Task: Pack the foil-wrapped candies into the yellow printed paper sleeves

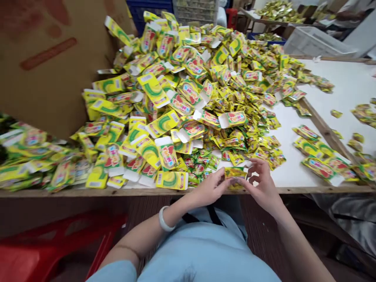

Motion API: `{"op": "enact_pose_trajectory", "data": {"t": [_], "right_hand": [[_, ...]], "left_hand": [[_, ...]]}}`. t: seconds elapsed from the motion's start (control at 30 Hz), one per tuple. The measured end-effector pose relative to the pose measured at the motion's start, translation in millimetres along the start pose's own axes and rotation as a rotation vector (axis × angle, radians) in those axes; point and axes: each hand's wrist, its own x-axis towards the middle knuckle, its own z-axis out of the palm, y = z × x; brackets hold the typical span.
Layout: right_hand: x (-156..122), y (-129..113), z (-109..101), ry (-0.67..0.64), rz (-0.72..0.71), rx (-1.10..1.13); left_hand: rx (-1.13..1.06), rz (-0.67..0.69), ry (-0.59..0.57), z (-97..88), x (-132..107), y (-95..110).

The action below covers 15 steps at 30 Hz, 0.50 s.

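At the table's front edge, my left hand (214, 187) pinches the left end of a small yellow carton (235, 172) between thumb and fingers. My right hand (263, 184) closes on its right end, thumb along the near side and fingers curled. Both thumbs come close together in front of the carton and hide part of it. Whether anything is inside it cannot be seen. Just beyond the hands lie small shiny yellow and green sachets (227, 92). To the left, flat yellow cartons with a green curve (172, 180) and cartons with a red fruit print (167, 153) lie heaped, several with open white flaps.
A big brown cardboard box (49, 74) stands at the left. Several filled cartons (319, 166) lie to the right by a wooden strip (323, 125). A white crate (319, 41) is behind at the right. A red plastic stool (55, 246) stands below at the left.
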Motion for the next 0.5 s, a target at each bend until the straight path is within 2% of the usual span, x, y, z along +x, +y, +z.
{"op": "enact_pose_trajectory", "data": {"t": [0.03,0.1,0.17,0.2,0.27,0.37,0.43,0.5], "right_hand": [[-2,6,2,-0.025,0.029,0.031],[-5,20,8,-0.194,0.105,0.142],[-9,29,18,-0.382,0.167,0.268],[-11,30,23,-0.424,0.181,0.310],[-13,26,30,-0.381,0.177,0.325],[-10,17,25,-0.187,0.106,0.198],[-4,19,9,-0.086,0.000,-0.009],[2,28,-8,-0.057,-0.139,-0.308]], "left_hand": [[0.129,-0.019,0.036,2.9,-3,-2],[0.331,-0.055,0.060,9.1,-8,-11],[0.441,-0.062,0.075,11.6,-17,-23],[0.483,-0.047,0.094,9.8,-24,-30],[0.585,0.021,0.158,-2.4,-42,-40],[0.827,0.104,0.258,-39.8,-75,-48],[1.025,0.072,0.295,-67.9,-94,-49],[1.178,0.046,0.315,-89.1,-103,-51]]}}
